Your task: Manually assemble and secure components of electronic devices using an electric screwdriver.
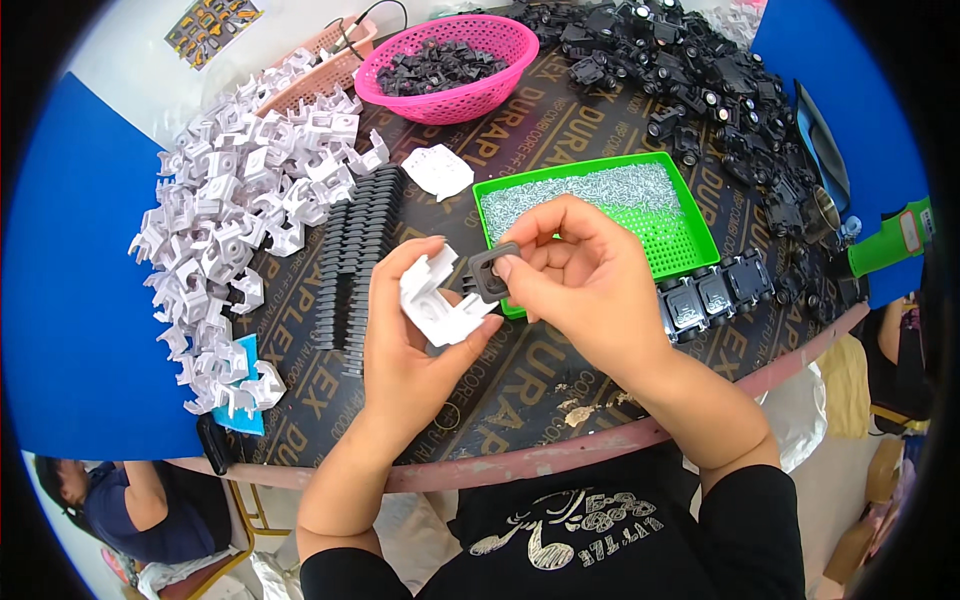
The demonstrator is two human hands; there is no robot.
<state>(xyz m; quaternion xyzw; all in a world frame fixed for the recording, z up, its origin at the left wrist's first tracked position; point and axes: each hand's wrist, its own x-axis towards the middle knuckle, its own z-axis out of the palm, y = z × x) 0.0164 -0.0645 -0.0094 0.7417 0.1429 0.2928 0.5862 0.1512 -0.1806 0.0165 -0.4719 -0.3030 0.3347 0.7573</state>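
My left hand (pixel 405 335) grips a white plastic bracket-like part (pixel 437 305) between thumb and fingers, its notched opening turned toward the right. Pinched in my right hand (pixel 575 270) is a small black square plastic piece (pixel 487 272) with an opening in its middle. The black piece sits against or just inside the white part's edge; I cannot tell whether they are joined. Behind my right hand lies a green perforated tray (pixel 700 225) holding many small silvery screws (pixel 630 188). To the left of my left hand, stacked black plastic pieces (pixel 350 255) stand in rows.
White parts (pixel 235 195) are heaped at the left. A pink basket (pixel 520 55) of black pieces stands at the back. Black toy-car-like assemblies (pixel 690 90) pile up at the far right, with several more (pixel 715 300) lined up beside the tray. A green-handled tool (pixel 885 245) is at the right edge.
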